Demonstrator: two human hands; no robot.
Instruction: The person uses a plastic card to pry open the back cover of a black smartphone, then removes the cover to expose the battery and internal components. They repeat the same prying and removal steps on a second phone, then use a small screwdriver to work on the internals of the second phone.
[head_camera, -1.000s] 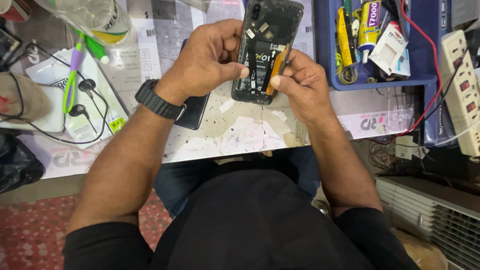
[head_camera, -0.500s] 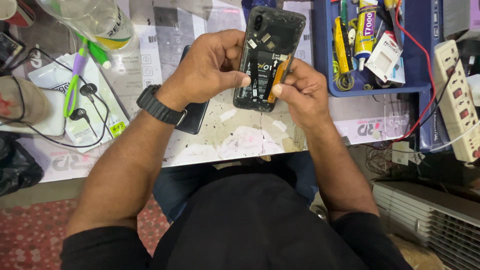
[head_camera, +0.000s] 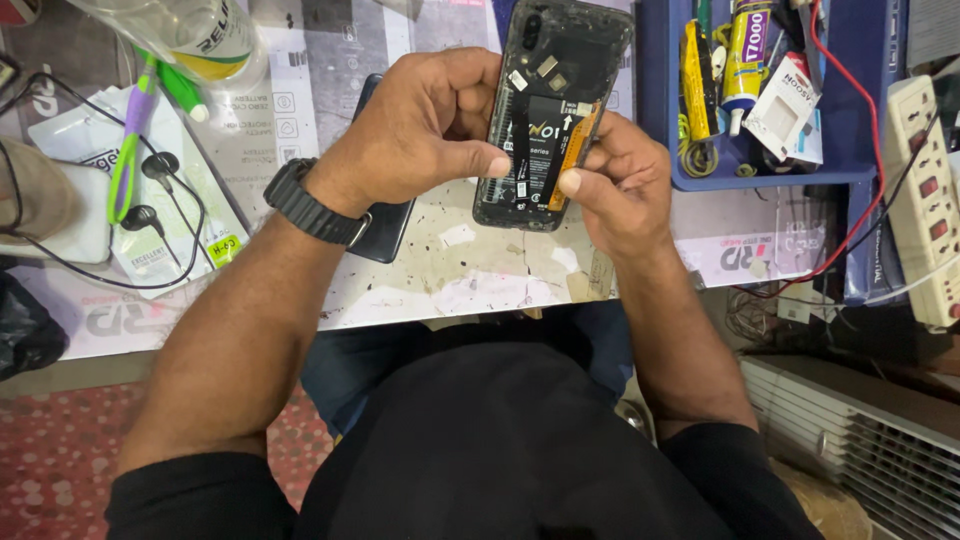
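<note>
An opened black smartphone (head_camera: 556, 105) with its back cover off shows a black battery and an orange flex strip. My left hand (head_camera: 425, 130) grips its left edge, thumb pressed on the battery. My right hand (head_camera: 615, 180) holds the lower right edge, with thumb and fingers at the orange strip. A black wristwatch (head_camera: 312, 208) sits on my left wrist. Under my left hand lies a dark flat phone panel (head_camera: 385, 225) on the worn white worktable (head_camera: 470, 270).
A blue tray (head_camera: 760, 170) at the right holds glue tubes, tools and a small box. A white power strip (head_camera: 925, 190) with red wires lies far right. Black earphones (head_camera: 150, 200), purple and green pens and a clear plastic bottle (head_camera: 190, 35) are at the left.
The phone and both hands stay together in nearly the same pose; the view has shifted slightly and my right fingers have moved a little along the orange strip.
</note>
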